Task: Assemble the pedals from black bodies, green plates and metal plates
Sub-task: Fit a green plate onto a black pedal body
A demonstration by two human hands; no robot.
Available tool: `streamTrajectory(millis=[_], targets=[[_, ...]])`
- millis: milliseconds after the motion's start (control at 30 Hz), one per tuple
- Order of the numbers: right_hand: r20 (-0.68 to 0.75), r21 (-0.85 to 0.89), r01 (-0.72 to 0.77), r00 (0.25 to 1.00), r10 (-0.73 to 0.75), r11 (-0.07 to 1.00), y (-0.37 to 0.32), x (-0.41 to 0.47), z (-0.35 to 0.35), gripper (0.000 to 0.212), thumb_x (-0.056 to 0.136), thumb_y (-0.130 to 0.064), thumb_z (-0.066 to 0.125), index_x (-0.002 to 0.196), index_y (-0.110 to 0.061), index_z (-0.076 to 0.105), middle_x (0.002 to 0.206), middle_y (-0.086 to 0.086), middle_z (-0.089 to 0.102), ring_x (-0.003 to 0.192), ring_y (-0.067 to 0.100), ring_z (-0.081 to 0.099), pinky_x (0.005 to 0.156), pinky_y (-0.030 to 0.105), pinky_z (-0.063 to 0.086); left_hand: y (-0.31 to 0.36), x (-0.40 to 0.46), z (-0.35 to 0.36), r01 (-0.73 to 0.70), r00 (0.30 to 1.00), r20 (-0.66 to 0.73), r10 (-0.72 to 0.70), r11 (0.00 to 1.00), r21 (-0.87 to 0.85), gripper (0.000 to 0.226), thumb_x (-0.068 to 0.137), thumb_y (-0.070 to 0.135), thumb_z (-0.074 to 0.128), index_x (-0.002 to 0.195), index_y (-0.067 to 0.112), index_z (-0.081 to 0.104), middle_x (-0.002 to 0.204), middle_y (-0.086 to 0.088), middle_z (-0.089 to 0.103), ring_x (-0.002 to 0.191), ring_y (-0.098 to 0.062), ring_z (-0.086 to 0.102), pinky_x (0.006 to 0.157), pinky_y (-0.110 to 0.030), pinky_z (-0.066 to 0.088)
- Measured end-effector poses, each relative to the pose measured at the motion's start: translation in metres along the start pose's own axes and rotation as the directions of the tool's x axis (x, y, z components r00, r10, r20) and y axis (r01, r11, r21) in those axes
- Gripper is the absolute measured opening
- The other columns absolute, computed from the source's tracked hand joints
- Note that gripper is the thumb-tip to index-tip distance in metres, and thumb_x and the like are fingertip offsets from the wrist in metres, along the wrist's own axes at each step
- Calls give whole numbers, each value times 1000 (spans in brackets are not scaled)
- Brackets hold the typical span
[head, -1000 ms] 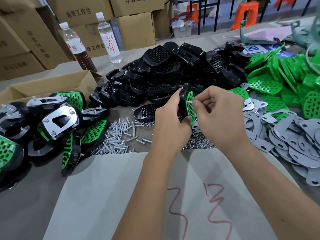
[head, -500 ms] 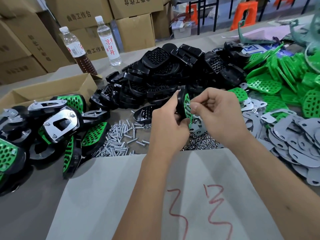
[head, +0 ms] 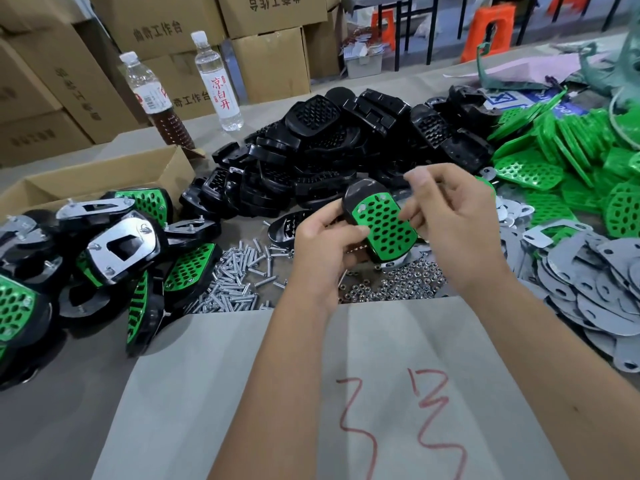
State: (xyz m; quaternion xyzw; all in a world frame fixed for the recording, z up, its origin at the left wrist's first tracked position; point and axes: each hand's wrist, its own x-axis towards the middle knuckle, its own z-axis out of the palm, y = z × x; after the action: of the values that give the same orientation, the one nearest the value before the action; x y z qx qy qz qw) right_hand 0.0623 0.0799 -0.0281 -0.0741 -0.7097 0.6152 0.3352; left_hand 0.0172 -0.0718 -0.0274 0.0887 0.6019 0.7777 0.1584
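Your left hand (head: 325,249) grips the black plastic pedal body with its perforated green plate (head: 382,225) facing you, held above the pile of small steel nuts (head: 391,289). Your right hand (head: 450,220), at 3 o'clock of the pedal, has its fingers curled against the pedal's right edge; whether they pinch anything small you cannot tell.

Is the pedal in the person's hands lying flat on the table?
No, the left hand holds the pedal up in the air above the loose nuts.
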Motion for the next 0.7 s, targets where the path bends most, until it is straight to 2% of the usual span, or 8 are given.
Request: streamTrajectory(millis=[100,200,300,400,533,600,667,700], targets=[[15,202,-156,988,156,967,0,2,-2,40,106,-47,51,94,-16,73,67,4,68,57,13,54,49,22,42,2,1,-1,28,999,-40,-31,997,-77,21,96,7,68,116,7,75,114,-18,77,97,-32,75,86,-53,64],[172,291,-263,960,220,920,0,3,-2,45,103,-53,53,81,-19,74,62,6,59,51,14,47,45,24,36,4,2,-3,32,989,-143,-45,995,-95,10,97,21,73,101,14,77,111,-18,78,94,-29,75,77,-43,65],[398,363,-413,879,262,836,-1,2,-2,48,99,-55,56,76,-16,70,59,6,51,50,17,37,44,25,29,6,4,-7,-18,972,-237,6,999,-49,10,99,19,70,103,15,78,111,-17,77,93,-27,74,74,-41,64],[489,385,-473,833,259,792,0,0,-1,45,98,-52,60,78,-11,65,61,7,48,55,18,35,44,24,28,11,5,-14,-72,942,-331,51,996,-52,13,101,12,66,108,16,77,105,-11,79,94,-25,75,70,-39,66],[540,380,-499,804,251,779,0,-4,3,43,101,-47,58,80,-9,63,62,8,48,56,18,36,44,24,28,20,7,-26,-149,865,-486,123,989,-16,18,101,8,65,98,22,76,102,-4,79,106,-29,75,93,-52,62],[506,253,-431,822,261,866,2,-8,6,41,100,-47,59,79,-13,66,62,7,54,54,17,42,44,23,31,26,6,-35,-193,813,-560,159,981,-1,23,101,8,65,90,26,76,95,1,77,100,-23,73,96,-56,60],[446,-39,-179,877,178,983,5,-15,14,32,100,-42,63,80,-18,67,65,2,64,55,11,52,48,21,38,33,6,-47,-250,756,-625,195,968,-1,23,102,11,65,88,26,75,94,1,74,98,-23,71,99,-59,57],[438,-187,-8,894,91,982,6,-19,18,24,99,-37,67,82,-20,67,68,-1,67,58,7,56,54,20,41,35,7,-53,-273,733,-652,196,962,-18,20,103,14,65,89,26,74,97,0,75,101,-25,72,99,-58,57]])
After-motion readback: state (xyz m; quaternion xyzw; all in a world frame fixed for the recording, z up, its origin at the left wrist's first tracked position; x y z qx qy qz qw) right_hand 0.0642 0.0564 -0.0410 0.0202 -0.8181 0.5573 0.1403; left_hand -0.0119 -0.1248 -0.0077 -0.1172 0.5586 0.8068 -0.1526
